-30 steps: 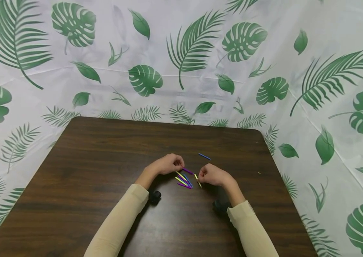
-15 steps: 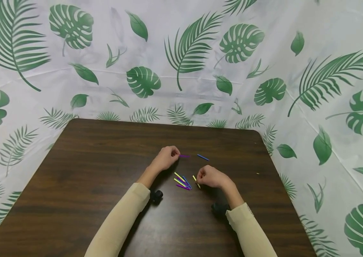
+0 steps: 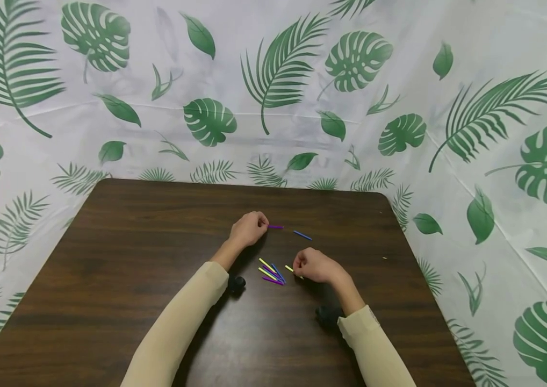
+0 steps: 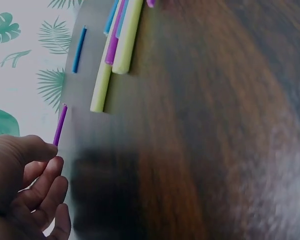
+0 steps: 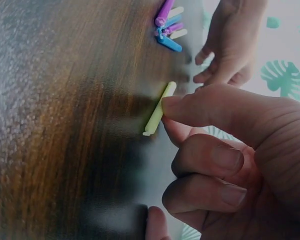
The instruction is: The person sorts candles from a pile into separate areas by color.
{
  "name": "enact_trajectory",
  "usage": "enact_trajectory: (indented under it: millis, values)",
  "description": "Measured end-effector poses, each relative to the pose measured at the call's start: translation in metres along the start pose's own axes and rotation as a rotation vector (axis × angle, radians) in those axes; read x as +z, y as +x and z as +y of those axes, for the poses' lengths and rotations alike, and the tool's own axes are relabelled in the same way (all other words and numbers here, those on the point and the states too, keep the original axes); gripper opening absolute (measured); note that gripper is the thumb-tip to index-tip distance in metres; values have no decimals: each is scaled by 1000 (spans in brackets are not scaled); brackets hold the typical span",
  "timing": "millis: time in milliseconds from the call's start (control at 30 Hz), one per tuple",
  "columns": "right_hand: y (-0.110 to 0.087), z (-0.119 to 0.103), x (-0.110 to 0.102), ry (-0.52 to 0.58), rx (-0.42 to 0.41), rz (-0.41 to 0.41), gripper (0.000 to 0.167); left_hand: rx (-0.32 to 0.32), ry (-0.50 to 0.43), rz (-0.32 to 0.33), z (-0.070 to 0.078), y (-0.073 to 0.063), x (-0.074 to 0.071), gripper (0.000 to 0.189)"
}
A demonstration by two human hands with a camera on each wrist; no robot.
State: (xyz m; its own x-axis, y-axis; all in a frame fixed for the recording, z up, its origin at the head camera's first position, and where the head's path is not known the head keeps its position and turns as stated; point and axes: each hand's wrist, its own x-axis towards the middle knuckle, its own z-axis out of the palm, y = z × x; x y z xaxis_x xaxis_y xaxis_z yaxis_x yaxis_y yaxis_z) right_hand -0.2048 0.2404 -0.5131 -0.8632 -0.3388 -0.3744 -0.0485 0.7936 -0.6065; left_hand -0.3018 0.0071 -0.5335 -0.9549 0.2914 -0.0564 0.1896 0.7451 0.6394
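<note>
My left hand point(image 3: 249, 229) pinches one end of a thin purple candle point(image 4: 61, 125) between thumb and index finger, beyond the pile. The candle's free end points right, towards a lone blue candle point(image 3: 302, 235) lying on the table. My right hand point(image 3: 318, 265) holds a yellow candle point(image 5: 160, 109) between thumb and index finger, its wick end showing below the thumb in the right wrist view. The other fingers of that hand are curled. Between the hands, nearer me, lies a loose pile of yellow, purple and blue candles point(image 3: 272, 272), overlapping one another.
The dark wood-grain table point(image 3: 109, 279) reaches a white leaf-print cloth point(image 3: 273, 145) behind and to the right. A small pale speck point(image 3: 384, 258) lies at the table's right. A black wrist camera point(image 3: 237, 285) sits under the left wrist.
My left hand has carried the purple candle away from the pile, farther up the table, left of the blue candle. In my right hand the yellow candle has turned flatter.
</note>
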Motion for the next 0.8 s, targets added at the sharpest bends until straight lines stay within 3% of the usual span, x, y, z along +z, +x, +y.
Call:
enact_trajectory:
  millis: [233, 367, 467, 667, 800]
  values:
    - [-1, 0, -1, -2, 4, -4, 7, 0, 25, -8, -27, 31, 24, 12]
    - [-1, 1, -2, -4, 2, -4, 6, -3, 38, -13, -32, 37, 29, 11]
    - [-1, 1, -2, -9, -3, -3, 7, 3, 47, -7, -28, 33, 25, 11]
    - [-2, 0, -3, -14, -10, -7, 7, -40, 8, -33, -3, 8, 2, 14]
    - [-3, 0, -3, -11, -2, -6, 7, -44, 1, -31, -1, 5, -1, 13]
